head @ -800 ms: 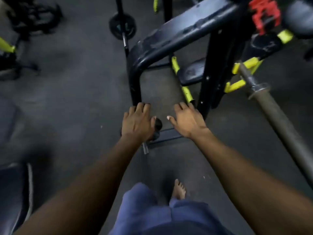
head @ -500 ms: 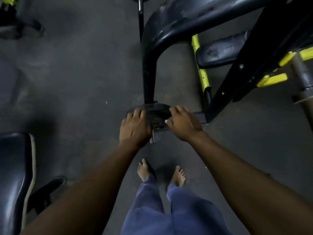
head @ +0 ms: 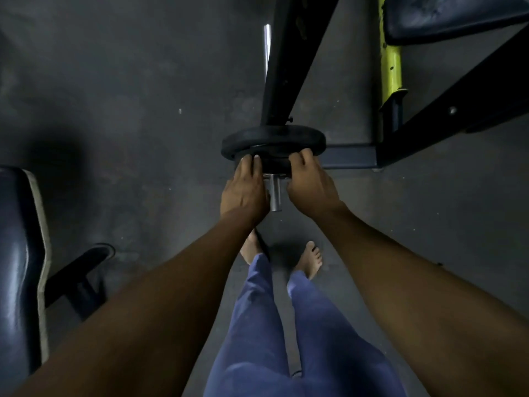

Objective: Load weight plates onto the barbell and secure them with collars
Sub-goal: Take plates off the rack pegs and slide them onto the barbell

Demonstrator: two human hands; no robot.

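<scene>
A black weight plate (head: 273, 138) sits on a short steel storage peg (head: 275, 191) low on the black rack frame (head: 289, 61). A smaller black plate (head: 274, 164) lies in front of it on the same peg. My left hand (head: 245, 190) grips the left edge of this front plate, fingertips curled over its rim. My right hand (head: 310, 184) grips its right edge the same way. The peg's bare end sticks out between my hands. The barbell is out of view.
A dark padded bench (head: 20, 267) with a black foot (head: 83, 267) stands at the left. A yellow frame tube (head: 390, 58) and a padded seat (head: 458, 15) are at the top right. A thin steel rod (head: 267, 47) runs behind the rack. My bare feet stand below the peg.
The camera has tilted down and closer. Both hands have gone from hovering near the peg to gripping the front plate by its two edges.
</scene>
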